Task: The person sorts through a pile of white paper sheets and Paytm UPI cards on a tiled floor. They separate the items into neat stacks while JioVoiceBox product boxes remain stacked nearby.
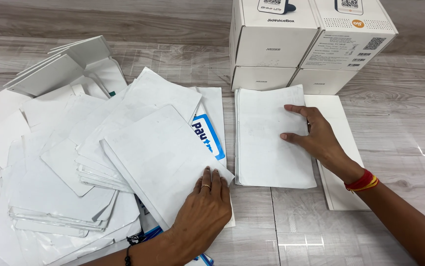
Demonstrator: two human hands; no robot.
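Observation:
My left hand point(203, 207), a ring on one finger, presses flat on the near corner of a white sheet point(160, 155) atop a loose pile of white sheets point(64, 162) spread over the left side of the surface. My right hand point(316, 135), red and yellow bands at its wrist, rests with spread fingers on the right edge of a neat stack of white sheets point(266, 140) in the middle. A sheet with a blue and white printed panel point(207, 135) peeks out between the pile and the stack.
Several white cardboard boxes point(291, 44) stand stacked at the back, just behind the neat stack. A long white flat piece point(343, 148) lies under my right wrist. Folded white cartons point(67, 64) sit at the back left. The surface is grey wood-look flooring point(409, 123).

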